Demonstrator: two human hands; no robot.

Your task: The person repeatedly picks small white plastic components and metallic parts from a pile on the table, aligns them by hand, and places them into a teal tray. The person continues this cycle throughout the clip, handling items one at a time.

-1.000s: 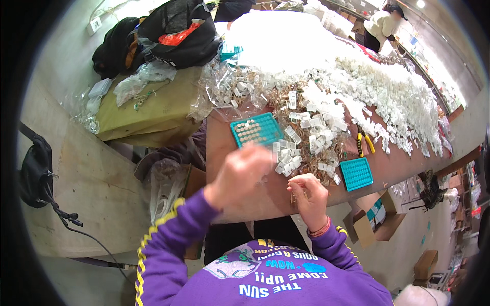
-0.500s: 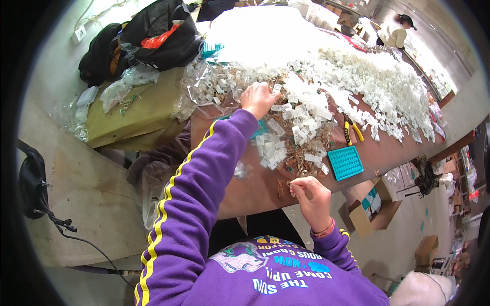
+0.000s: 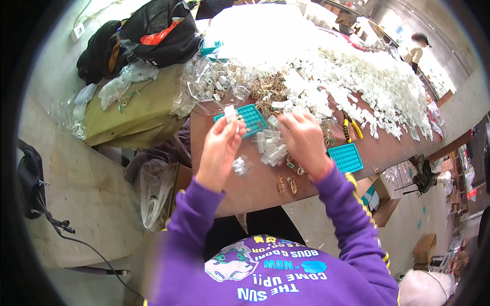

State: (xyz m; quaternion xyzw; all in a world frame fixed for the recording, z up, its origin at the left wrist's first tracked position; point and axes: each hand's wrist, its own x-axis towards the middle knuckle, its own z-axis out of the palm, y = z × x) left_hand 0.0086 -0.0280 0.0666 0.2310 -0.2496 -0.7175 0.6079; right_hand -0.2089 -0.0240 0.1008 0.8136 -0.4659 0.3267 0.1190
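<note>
My left hand [image 3: 220, 148] is raised over the near left of the table, its fingertips closed on a small clear plastic case [image 3: 230, 113]. Behind it lies a teal tray [image 3: 251, 118] with rows of round hollows, a few holding small pale pieces. My right hand [image 3: 306, 143] is at the near side of a heap of clear plastic cases [image 3: 306, 108]. Its fingers are curled at the heap, and whatever they pinch is hidden. Between my hands rests a cluster of larger clear cases [image 3: 273, 148]. Small looped cables [image 3: 291, 184] lie close to the table's front edge.
Yellow-and-black pliers [image 3: 351, 128] and a second teal tray [image 3: 345, 157] are to the right. A broad white heap [image 3: 377, 86] spreads over the far right. Black bags [image 3: 158, 33] sit at the back left. A cardboard box [image 3: 384, 201] stands below the table; a person [image 3: 412, 53] is far off.
My left hand has drawn back from the heap toward me, now with a clear case. My right hand has moved from the front edge up to the heap, and a looped cable lies where it was.
</note>
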